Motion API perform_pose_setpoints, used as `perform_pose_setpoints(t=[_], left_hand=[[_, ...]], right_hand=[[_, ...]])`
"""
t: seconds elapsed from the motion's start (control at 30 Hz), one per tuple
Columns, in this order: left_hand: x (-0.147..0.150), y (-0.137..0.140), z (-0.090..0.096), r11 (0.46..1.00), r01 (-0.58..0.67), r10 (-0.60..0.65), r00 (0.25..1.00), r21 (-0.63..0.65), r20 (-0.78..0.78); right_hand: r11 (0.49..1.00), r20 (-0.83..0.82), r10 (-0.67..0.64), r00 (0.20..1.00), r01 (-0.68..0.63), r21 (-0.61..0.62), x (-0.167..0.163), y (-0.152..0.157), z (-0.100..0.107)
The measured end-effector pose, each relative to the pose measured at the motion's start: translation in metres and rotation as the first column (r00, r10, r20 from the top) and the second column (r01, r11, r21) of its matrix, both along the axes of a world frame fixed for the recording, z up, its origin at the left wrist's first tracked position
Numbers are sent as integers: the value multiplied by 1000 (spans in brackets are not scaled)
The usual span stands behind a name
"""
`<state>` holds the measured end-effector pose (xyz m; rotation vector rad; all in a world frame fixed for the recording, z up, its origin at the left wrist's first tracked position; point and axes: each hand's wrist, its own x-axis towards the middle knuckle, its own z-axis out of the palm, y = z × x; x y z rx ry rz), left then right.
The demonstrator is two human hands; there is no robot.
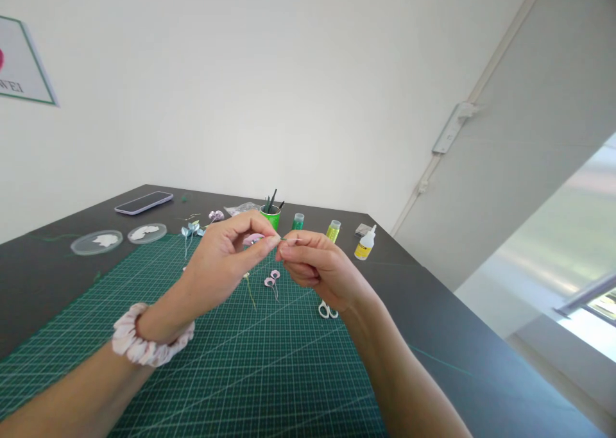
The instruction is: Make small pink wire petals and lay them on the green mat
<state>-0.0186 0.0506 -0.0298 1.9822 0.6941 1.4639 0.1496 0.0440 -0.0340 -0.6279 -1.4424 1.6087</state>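
Over the cutting mat [231,374], both hands meet fingertip to fingertip at a thin green and pale stem [290,239]. My left hand [231,249], with a pale scrunchie [149,338] at its wrist, pinches one end between thumb and fingers. A pink petal shape [253,239] shows between those fingers, apparently the flower on this stem. The other end is in the closed fingers of my right hand [317,261]. Below them lie small pink wire-stemmed flowers [272,279] and a pale bud on a yellow-green stem [250,290]. White-handled scissors [328,310] lie partly behind my right wrist.
A green cup of tools [270,217], a green bottle [298,221], a yellow-green bottle [333,231] and a glue bottle [365,244] stand behind. At left are a phone [144,202], clear dishes with white pieces [96,243], blue flowers [192,229] and a purple flower [216,215].
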Motion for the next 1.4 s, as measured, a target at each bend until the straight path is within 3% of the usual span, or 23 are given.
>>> perform_pose_setpoints(t=[0.1, 0.2, 0.3, 0.37, 0.43, 0.53, 0.6, 0.63, 0.7, 0.8, 0.9, 1.0, 1.07, 1.17, 1.4], left_hand=[[-1, 2, -3, 999, -54, 54, 998, -2, 29], [-1, 3, -4, 987, -154, 154, 988, 41, 0], [-2, 3, -2, 962, -242, 251, 966, 128, -56], [-2, 3, 0, 952, -250, 269, 959, 176, -93], [-2, 1, 2, 952, -228, 257, 958, 203, -130], [-2, 0, 2, 957, -176, 221, 958, 229, -185], [-1, -1, 2, 967, -124, 175, 958, 224, -226], [0, -1, 1, 972, -99, 151, 959, 213, -242], [0, -2, 0, 981, -61, 110, 957, 185, -267], [-1, -3, -1, 988, -24, 65, 960, 149, -274], [0, -3, -2, 994, 8, 21, 966, 112, -259], [2, -3, -3, 997, 34, -17, 976, 74, -218], [4, -2, -4, 998, 51, -44, 986, 41, -164], [3, 2, -7, 999, 46, -45, 996, 3, -76], [-4, 9, -13, 999, -45, 45, 999, 4, -3]], right_hand=[[999, -52, -1, 999, -1, -35, -10, 0, -5], [996, -39, -84, 996, 83, -23, -18, -4, -5], [959, 80, -249, 965, 235, 157, -20, -10, -3], [873, 162, -410, 897, 336, 354, -19, -16, -2], [746, 202, -567, 798, 393, 538, -15, -20, -1], [583, 213, -712, 669, 394, 711, -8, -24, 1], [530, 216, -752, 623, 377, 759, -3, -24, 3], [530, 223, -754, 618, 370, 763, -1, -23, 4], [585, 255, -715, 651, 359, 727, 2, -21, 7], [744, 296, -556, 776, 307, 593, 7, -17, 11], [883, 264, -341, 902, 211, 420, 11, -12, 13], [977, 182, -130, 975, 95, 189, 15, -4, 10], [998, 99, -23, 995, 17, 62, 15, 1, 6], [997, -24, 69, 997, -70, -24, 9, 8, 0], [982, -158, 106, 982, -128, -138, -9, 15, -9]])
